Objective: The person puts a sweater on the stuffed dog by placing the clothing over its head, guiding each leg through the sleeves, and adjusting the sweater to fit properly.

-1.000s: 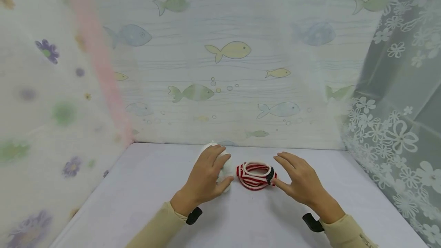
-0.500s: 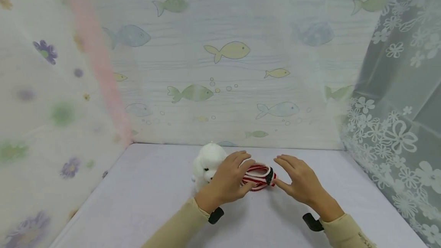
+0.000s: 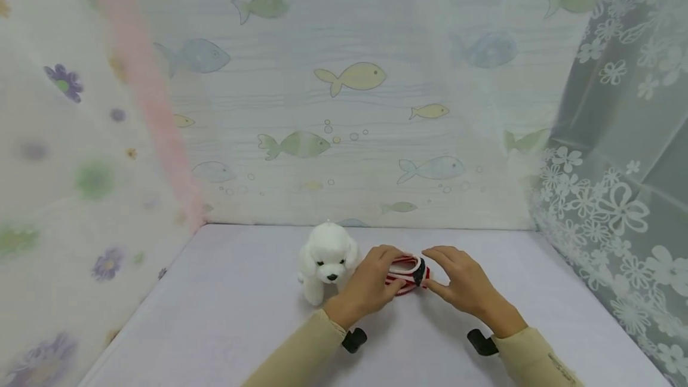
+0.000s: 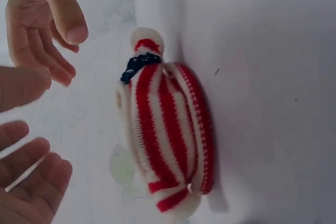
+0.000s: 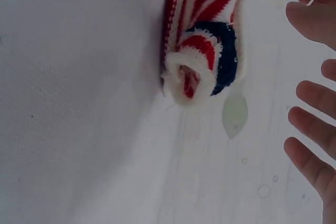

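Observation:
A small knitted sweater (image 3: 408, 278) with red and white stripes and a navy patch sits on the table between both hands. My left hand (image 3: 371, 282) is at its left side, overlapping it in the head view, with fingers and thumb spread apart. On the other side, my right hand (image 3: 463, 284) reaches close to the navy end with relaxed fingers. In the left wrist view the sweater (image 4: 165, 124) stands apart from the fingers. The right wrist view shows the open white cuff of one sleeve (image 5: 189, 80). Neither hand grips it.
A white plush dog (image 3: 326, 255) stands just left of my left hand, facing forward. Behind the white table (image 3: 242, 291) hangs a fish-print curtain (image 3: 344, 106). Floral curtains close off the left and right sides.
My left hand has moved right, from in front of the plush dog to the sweater's left side, uncovering the dog. The right hand has hardly moved and stays beside the sweater.

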`<state>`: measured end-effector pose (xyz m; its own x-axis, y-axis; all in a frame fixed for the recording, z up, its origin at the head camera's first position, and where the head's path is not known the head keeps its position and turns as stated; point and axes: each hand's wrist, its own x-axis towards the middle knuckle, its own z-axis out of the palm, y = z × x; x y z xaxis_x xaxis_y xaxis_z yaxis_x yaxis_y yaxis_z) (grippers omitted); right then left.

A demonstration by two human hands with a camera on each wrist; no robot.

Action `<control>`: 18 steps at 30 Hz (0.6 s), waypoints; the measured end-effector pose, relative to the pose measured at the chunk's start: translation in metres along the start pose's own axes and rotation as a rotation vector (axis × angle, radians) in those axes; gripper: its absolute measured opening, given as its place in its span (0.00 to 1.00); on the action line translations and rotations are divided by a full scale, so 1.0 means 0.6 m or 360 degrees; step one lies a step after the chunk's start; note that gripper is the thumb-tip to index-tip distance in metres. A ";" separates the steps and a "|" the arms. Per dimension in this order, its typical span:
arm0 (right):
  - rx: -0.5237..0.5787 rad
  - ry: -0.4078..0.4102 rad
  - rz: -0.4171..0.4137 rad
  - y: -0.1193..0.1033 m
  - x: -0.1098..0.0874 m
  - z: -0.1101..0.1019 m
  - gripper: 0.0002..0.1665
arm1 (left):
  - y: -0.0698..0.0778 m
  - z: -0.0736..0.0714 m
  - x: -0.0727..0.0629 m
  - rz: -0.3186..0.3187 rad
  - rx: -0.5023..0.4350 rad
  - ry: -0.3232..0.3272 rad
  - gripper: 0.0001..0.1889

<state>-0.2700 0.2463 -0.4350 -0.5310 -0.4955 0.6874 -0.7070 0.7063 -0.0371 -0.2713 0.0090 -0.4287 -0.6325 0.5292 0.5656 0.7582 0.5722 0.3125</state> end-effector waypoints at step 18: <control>0.0349 -0.0636 0.0401 0.002 0.017 0.040 0.24 | -0.041 0.050 0.015 -0.0462 -0.0131 -0.0328 0.18</control>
<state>-0.2875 0.2298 -0.4457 -0.8041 -0.5082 0.3085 -0.5925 0.7273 -0.3463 -0.3002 0.0185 -0.4543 -0.8355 0.4721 0.2811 0.5472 0.6693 0.5025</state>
